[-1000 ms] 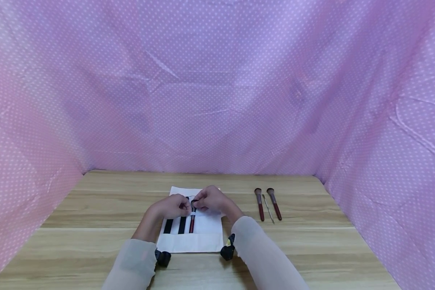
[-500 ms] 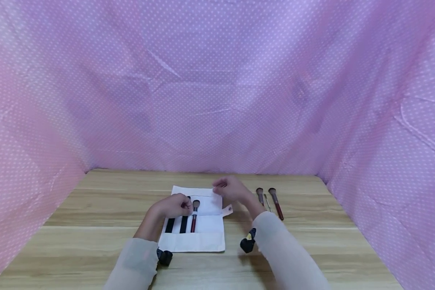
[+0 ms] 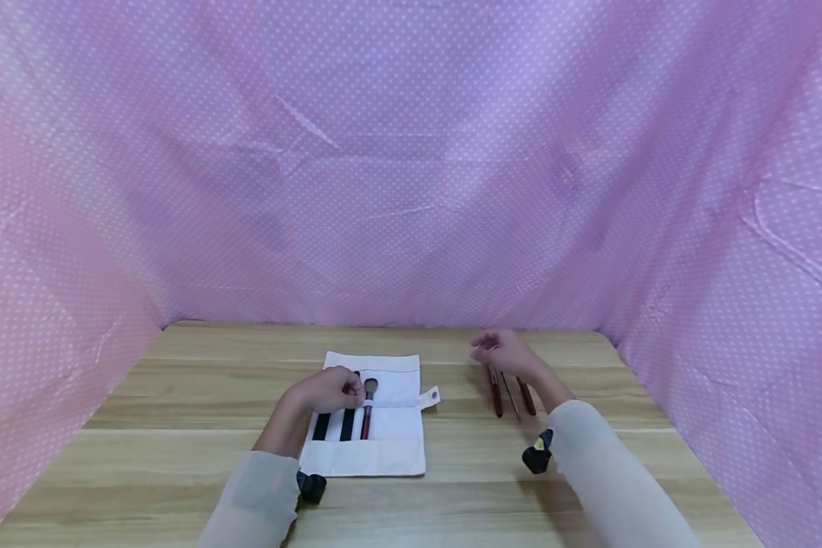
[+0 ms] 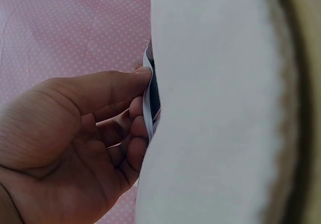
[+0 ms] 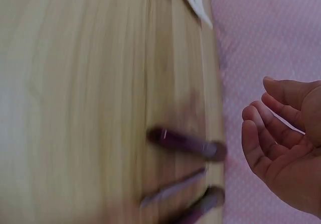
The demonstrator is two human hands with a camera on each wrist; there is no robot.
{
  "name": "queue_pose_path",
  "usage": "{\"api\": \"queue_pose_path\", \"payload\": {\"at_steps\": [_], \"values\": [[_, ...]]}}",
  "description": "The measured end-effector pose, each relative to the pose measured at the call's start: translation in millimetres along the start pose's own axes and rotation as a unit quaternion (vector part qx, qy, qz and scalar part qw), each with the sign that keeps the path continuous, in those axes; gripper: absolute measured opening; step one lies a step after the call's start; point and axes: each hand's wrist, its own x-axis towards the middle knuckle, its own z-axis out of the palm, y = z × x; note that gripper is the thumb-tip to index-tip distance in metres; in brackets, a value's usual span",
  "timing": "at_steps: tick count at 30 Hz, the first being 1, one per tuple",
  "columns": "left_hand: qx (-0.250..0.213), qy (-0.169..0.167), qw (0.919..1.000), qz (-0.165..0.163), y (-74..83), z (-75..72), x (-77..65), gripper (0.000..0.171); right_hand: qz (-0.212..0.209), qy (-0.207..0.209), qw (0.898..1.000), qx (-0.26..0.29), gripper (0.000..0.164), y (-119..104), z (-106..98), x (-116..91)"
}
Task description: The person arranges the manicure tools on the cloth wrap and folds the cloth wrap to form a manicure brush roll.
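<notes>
The left hand's (image 3: 329,390) grip pinches the white elastic band (image 4: 147,98) of the fabric case (image 3: 399,458), which lies spread on the desk (image 3: 130,441) with one brush (image 3: 366,421) held under the band. The right hand's (image 3: 509,358) grip is wide, holding nothing, near the left loose brush (image 3: 496,396), slim tool (image 3: 511,397) and right loose brush (image 3: 526,397). These lie close together, so a careless closing of the fingers could catch two or roll a neighbour away. Should the left pinch slacken, the band could spring flat and leave no gap for a handle; tugged too hard, it could drag the light fabric or loosen the brush already there.
</notes>
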Motion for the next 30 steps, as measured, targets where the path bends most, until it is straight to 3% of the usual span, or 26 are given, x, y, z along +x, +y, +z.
{"api": "queue_pose_path", "payload": {"at_steps": [6, 11, 16, 25, 30], "values": [[-0.002, 0.002, 1.0, 0.0, 0.2, 0.8, -0.5, 0.013, 0.004, 0.006, 1.0, -0.007, 0.03, 26.2, -17.0, -13.3], [-0.004, 0.003, 1.0, -0.002, 0.8, 0.7, -3.5, 0.013, 0.006, 0.003, 1.0, -0.004, 0.025, 37.7, -18.2, -20.5], [-0.006, -0.001, 1.0, 0.002, 0.5, 1.5, -5.6, 0.013, 0.009, -0.01, 1.0, -0.013, 0.025, 40.4, -10.8, -25.7], [-0.005, 0.002, 1.0, 0.008, 0.6, 2.3, -4.6, 0.013, 0.018, 0.004, 0.999, -0.039, 0.033, 38.1, 4.8, -22.0], [-0.003, 0.004, 1.0, 0.002, 0.3, 1.9, -4.1, 0.013, 0.002, 0.001, 0.998, -0.056, 0.036, 32.8, 10.5, -17.9]]}}
